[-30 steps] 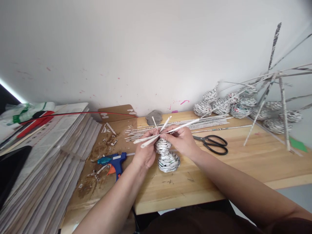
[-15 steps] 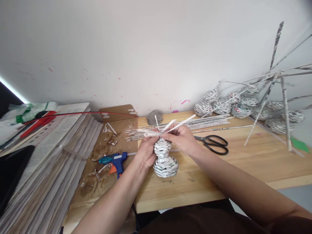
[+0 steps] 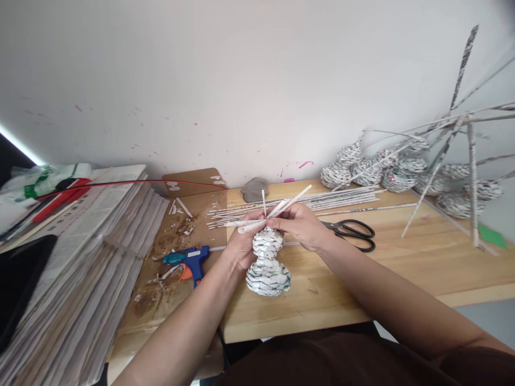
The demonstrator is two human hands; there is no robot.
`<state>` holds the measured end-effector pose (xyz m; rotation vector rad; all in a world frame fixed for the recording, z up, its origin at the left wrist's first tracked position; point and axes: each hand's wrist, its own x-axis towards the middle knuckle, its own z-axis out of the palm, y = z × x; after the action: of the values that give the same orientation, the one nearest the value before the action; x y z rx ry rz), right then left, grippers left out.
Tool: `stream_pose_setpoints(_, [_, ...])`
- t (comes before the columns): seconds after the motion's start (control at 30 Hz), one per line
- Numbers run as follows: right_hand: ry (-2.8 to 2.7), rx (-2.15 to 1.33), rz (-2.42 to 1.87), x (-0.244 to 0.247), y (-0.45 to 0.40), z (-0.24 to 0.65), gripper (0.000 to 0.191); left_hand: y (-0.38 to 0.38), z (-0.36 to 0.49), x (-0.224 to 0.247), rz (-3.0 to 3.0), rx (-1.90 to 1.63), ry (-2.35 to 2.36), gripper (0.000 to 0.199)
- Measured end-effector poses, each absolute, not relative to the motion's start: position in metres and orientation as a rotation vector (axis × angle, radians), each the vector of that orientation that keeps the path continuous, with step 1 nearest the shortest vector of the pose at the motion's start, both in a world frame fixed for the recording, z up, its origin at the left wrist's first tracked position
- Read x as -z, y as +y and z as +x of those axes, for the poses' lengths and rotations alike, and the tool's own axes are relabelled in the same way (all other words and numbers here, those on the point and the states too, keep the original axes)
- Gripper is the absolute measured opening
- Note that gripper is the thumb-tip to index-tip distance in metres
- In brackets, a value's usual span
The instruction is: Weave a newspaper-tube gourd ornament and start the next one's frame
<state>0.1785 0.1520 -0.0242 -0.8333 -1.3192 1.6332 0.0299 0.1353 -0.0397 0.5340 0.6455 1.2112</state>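
Between my hands is a gourd-shaped weaving of rolled newspaper [image 3: 269,276], with a wide lower bulb and a smaller upper one. Paper tubes [image 3: 290,202] stick out of its top in several directions. My left hand [image 3: 243,242] wraps round the upper bulb from the left, its thumb near the tube bases. On the other side, my right hand [image 3: 300,225] pinches the tubes where they leave the top. Some of its fingers are hidden behind the tubes.
Behind lie a bundle of newspaper tubes [image 3: 333,199] and black scissors [image 3: 356,233]. A blue glue gun [image 3: 193,261] rests on stained cardboard at left, beside stacked newspapers [image 3: 108,262]. Finished woven gourds [image 3: 368,172] stand at the back right, near a tube frame [image 3: 472,182].
The woven gourd has tilted, its lower bulb swinging a little left. The tubes at its top have shifted, the long right-hand one now pointing more upward. Both hands keep hold.
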Motion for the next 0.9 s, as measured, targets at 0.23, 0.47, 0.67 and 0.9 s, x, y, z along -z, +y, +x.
stream_pose_setpoints(0.23, [-1.358,-1.658,-0.803,0.028,0.154,0.18,0.027,0.137,0.028,0.039,0.58,-1.22,0.603,0.062])
stream_pose_setpoints(0.47, [-1.285,-1.546,-0.821,0.028,0.154,0.175,0.027,0.14,0.029,0.044,0.604,-1.3,0.736,0.038])
stream_pose_setpoints(0.67, [-1.236,-1.437,-0.886,0.024,0.158,0.178,0.029,0.138,0.023,0.039,0.814,-1.299,0.812,0.026])
stream_pose_setpoints(0.9, [-1.439,-1.095,-1.036,0.029,0.158,0.181,0.021,0.134,0.024,0.037,1.06,-1.376,0.871,0.028])
